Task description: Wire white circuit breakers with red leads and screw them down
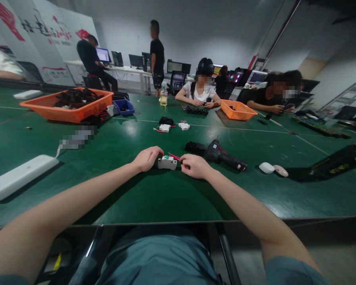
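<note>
A white circuit breaker (167, 162) with a green part on top lies on the green table (130, 198) between my two hands. My left hand (148, 158) is at its left end, fingers together and closed against that side. Red wire (175, 157) runs from the top of the breaker to the right. My right hand (195, 166) has its fingers curled and pinches the wire's end. Beyond my right hand lie a black power screwdriver (222, 154) and a black block-shaped part (195, 148).
Farther back are two small white breakers (164, 128), one with red wire. Orange baskets (68, 113) stand left and right, with a blue bin (124, 107) and a bottle (163, 96). A white power strip (20, 176) lies left. Co-workers (200, 89) sit across.
</note>
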Demonstrator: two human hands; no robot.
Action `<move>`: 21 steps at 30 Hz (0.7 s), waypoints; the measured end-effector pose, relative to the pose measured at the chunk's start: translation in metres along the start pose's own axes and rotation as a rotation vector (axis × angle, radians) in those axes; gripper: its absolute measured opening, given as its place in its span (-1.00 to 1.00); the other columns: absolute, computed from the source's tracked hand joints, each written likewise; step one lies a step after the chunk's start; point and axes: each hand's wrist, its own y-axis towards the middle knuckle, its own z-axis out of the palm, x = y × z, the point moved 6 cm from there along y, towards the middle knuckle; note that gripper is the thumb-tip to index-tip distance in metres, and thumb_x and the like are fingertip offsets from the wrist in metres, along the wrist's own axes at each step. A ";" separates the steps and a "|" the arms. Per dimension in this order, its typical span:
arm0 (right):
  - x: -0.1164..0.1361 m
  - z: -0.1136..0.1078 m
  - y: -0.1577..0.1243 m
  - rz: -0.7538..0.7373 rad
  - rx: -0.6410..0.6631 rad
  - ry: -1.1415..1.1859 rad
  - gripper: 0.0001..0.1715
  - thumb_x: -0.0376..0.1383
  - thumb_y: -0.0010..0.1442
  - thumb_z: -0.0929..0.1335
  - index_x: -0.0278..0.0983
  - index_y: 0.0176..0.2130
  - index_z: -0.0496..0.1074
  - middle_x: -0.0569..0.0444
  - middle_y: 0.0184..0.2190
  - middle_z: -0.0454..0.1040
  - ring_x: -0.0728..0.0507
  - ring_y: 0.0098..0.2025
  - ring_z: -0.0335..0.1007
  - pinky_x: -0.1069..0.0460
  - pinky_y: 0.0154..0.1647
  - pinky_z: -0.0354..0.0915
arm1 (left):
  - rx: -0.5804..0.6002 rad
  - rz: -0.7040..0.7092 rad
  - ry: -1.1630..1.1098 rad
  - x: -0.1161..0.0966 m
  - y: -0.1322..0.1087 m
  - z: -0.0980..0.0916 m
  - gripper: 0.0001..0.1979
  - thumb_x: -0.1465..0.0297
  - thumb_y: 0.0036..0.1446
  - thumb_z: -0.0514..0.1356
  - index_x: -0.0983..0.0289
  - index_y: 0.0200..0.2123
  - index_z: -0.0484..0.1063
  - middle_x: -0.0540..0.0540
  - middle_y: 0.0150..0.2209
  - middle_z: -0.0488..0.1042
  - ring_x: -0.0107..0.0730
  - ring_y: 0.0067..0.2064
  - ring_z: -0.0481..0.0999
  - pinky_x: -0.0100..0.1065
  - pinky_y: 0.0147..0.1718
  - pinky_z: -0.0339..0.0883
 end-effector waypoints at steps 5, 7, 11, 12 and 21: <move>0.000 0.004 -0.001 0.005 0.023 0.029 -0.71 -0.34 0.26 0.31 -0.29 -0.50 0.43 -0.04 -0.03 0.52 -0.09 -0.18 0.48 0.02 -0.22 0.34 | -0.054 -0.031 -0.033 0.006 0.003 -0.001 -0.39 0.15 0.40 -0.31 0.24 -0.18 0.50 0.11 -0.16 0.48 -0.27 -0.07 0.46 -0.25 0.00 0.32; 0.000 0.006 -0.001 0.009 0.029 0.042 -0.72 -0.35 0.25 0.32 -0.29 -0.50 0.43 -0.03 0.01 0.51 -0.08 -0.20 0.48 0.02 -0.23 0.34 | -0.054 -0.026 -0.042 0.007 0.004 0.000 -0.38 0.14 0.40 -0.32 0.24 -0.17 0.50 0.12 -0.13 0.49 -0.26 -0.02 0.44 -0.23 0.06 0.30; 0.001 0.008 -0.001 0.002 0.048 0.060 -0.73 -0.35 0.24 0.34 -0.29 -0.50 0.44 -0.03 0.06 0.49 -0.10 -0.16 0.49 0.01 -0.18 0.36 | -0.017 -0.013 -0.069 0.008 0.006 0.004 -0.35 0.14 0.40 -0.33 0.25 -0.10 0.52 0.12 -0.07 0.51 -0.25 0.03 0.44 -0.19 0.13 0.27; 0.002 0.008 -0.001 -0.008 0.051 0.062 -0.73 -0.35 0.25 0.33 -0.29 -0.49 0.44 -0.04 0.06 0.49 -0.11 -0.14 0.49 -0.01 -0.14 0.37 | -0.005 -0.016 -0.072 0.008 0.007 0.005 -0.35 0.14 0.39 -0.33 0.25 -0.08 0.52 0.12 -0.06 0.52 -0.24 0.03 0.44 -0.19 0.13 0.27; 0.001 0.000 0.003 0.010 -0.030 0.034 -0.77 -0.34 0.33 0.27 -0.30 -0.33 0.47 -0.12 -0.04 0.46 -0.16 -0.04 0.40 -0.08 -0.02 0.37 | 0.036 -0.046 -0.026 0.009 0.011 0.008 -0.46 0.20 0.39 -0.24 0.27 -0.06 0.50 0.12 -0.18 0.57 -0.24 -0.11 0.52 -0.20 -0.05 0.36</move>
